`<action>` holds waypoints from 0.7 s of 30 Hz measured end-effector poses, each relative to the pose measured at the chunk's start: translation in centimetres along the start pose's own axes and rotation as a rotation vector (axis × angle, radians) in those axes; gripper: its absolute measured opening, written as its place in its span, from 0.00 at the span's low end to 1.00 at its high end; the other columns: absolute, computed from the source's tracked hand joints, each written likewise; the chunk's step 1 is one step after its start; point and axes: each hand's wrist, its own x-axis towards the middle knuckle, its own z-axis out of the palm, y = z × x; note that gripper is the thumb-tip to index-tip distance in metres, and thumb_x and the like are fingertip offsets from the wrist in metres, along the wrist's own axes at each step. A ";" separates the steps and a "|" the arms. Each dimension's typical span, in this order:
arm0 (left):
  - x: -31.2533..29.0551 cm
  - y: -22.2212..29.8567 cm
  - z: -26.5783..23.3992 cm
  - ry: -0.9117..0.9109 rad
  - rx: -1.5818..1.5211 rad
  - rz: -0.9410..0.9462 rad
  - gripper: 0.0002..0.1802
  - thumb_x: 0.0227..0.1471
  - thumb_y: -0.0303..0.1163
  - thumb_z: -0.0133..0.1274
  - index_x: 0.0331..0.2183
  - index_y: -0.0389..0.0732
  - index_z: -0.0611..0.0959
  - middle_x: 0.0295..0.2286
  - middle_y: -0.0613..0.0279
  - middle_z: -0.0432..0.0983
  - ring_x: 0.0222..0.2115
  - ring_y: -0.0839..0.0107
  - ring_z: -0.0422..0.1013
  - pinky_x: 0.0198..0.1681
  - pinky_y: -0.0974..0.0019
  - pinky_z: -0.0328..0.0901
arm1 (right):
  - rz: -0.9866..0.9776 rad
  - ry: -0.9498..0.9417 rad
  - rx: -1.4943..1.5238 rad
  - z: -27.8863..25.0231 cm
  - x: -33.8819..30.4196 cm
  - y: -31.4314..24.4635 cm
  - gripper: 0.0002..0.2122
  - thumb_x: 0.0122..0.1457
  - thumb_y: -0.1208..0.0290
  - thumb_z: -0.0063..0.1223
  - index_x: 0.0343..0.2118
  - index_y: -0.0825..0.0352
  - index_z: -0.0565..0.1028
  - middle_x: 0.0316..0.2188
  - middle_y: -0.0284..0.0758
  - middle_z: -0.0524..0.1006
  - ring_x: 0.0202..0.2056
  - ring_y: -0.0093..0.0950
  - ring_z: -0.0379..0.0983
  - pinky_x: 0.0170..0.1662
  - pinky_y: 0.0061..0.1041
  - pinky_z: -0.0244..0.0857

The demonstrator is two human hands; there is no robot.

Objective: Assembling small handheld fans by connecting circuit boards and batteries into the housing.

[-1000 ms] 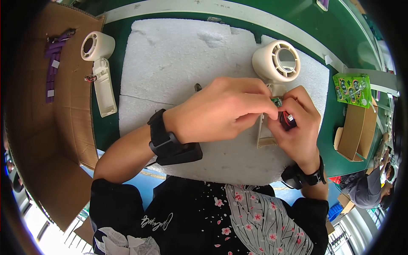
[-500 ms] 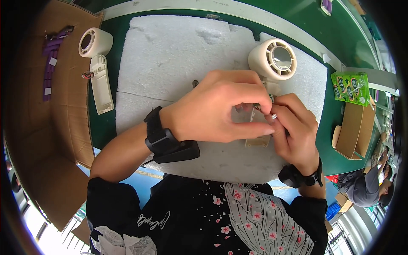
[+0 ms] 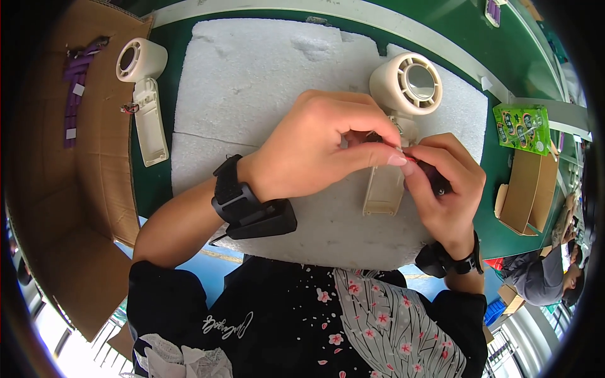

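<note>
A cream handheld fan body [image 3: 403,94] lies on the white foam pad [image 3: 252,82], round head away from me, open handle [image 3: 384,189] toward me. My left hand [image 3: 321,148] hovers over the handle's upper part, fingertips pinching a thin red wire. Touching those fingertips from the right, my right hand [image 3: 447,183] is closed around a small dark part. Both hands meet just above the handle. What lies under the fingers is hidden.
A second cream fan body [image 3: 142,94] lies at the pad's left edge on the green table. A brown cardboard box [image 3: 57,157] with purple strips stands at the left. A green circuit panel [image 3: 522,128] and small cardboard box [image 3: 526,195] are at right. Another person sits at lower right.
Both hands have shifted slightly left and up along the handle. The fingertips have closed together over the fan's neck, and the small dark part is more hidden in my right hand.
</note>
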 end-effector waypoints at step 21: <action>-0.5 0.6 -0.4 -0.056 -0.265 -0.163 0.09 0.48 0.17 0.57 0.35 0.34 0.83 0.32 0.59 0.75 0.35 0.72 0.73 0.37 0.72 0.68 | 0.073 -0.041 0.222 0.4 -0.1 0.2 0.07 0.47 0.80 0.64 0.32 0.68 0.81 0.25 0.34 0.73 0.22 0.22 0.68 0.23 0.18 0.60</action>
